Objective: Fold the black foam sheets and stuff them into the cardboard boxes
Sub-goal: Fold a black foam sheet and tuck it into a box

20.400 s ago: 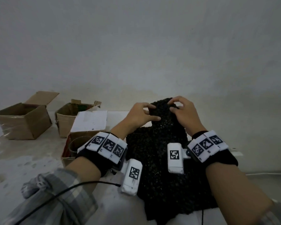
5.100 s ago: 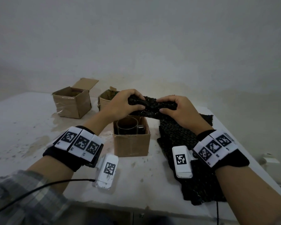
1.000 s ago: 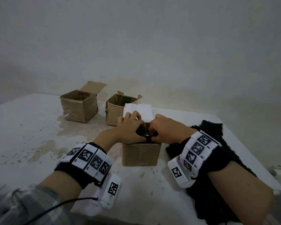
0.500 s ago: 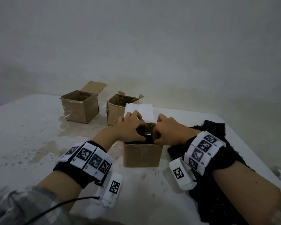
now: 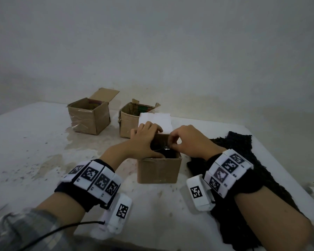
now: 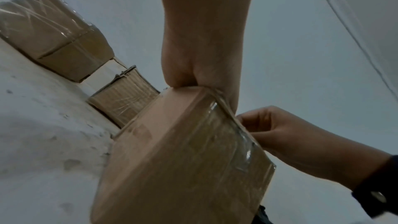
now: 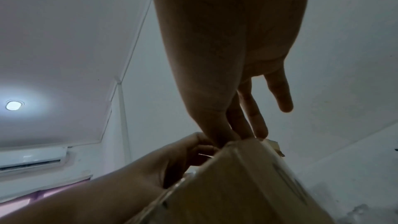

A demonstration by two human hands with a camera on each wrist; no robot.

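The near cardboard box (image 5: 159,171) stands open on the white table (image 5: 43,142), and both hands are at its top. A folded black foam sheet (image 5: 161,146) shows as a dark mass inside the opening. My left hand (image 5: 143,142) covers the box's left half, its fingers curled down onto the foam; in the left wrist view its fingers are hidden behind the box (image 6: 183,159). My right hand (image 5: 182,140) pinches the foam at the right rim with thumb and forefinger. More black foam sheets (image 5: 243,156) lie flat on the table under my right forearm.
Two more open cardboard boxes (image 5: 89,117) (image 5: 130,122) stand behind, toward the far left. A white flap (image 5: 155,119) rises behind the near box. The table's right edge runs just past the foam pile. Bare table lies left of the near box.
Five seconds ago both hands held the folded foam above the box; it now sits inside. Over the last second the hands stayed at the box top and the right hand shifted toward the right rim.
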